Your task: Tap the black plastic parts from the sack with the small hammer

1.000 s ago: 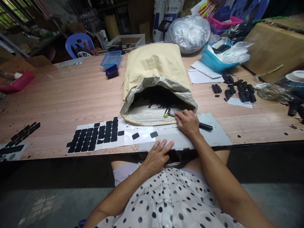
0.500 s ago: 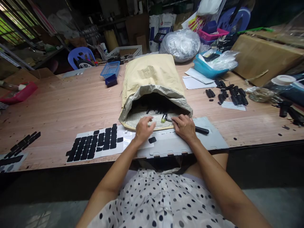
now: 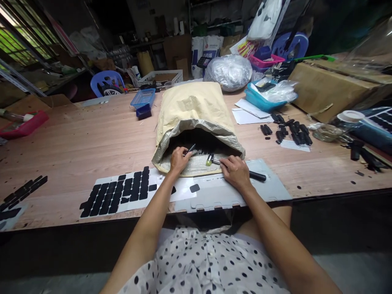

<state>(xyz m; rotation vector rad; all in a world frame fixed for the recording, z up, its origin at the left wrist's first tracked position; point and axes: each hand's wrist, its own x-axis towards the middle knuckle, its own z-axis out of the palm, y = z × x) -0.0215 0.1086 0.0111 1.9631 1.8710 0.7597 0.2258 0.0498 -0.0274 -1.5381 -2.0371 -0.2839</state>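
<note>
The sack (image 3: pixel 192 100) looks papery outside – woven plastic within. The hammer shaft (image 3: pixel 216 162) is glossy metal. The table (image 3: pixel 116 134) – smooth, wood-grained.

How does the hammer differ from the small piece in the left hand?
The hammer is longer; the small piece is short and thin. The hammer shows shiny metal, a yellowish tip and a black handle; the small piece looks dark. The right hand grips the hammer, the left hand the small piece. Both are near the sack's opening.

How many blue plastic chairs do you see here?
2 in view: one blue chair at the back left, another at the back right, beyond the pink basket. More may be hidden.
</note>
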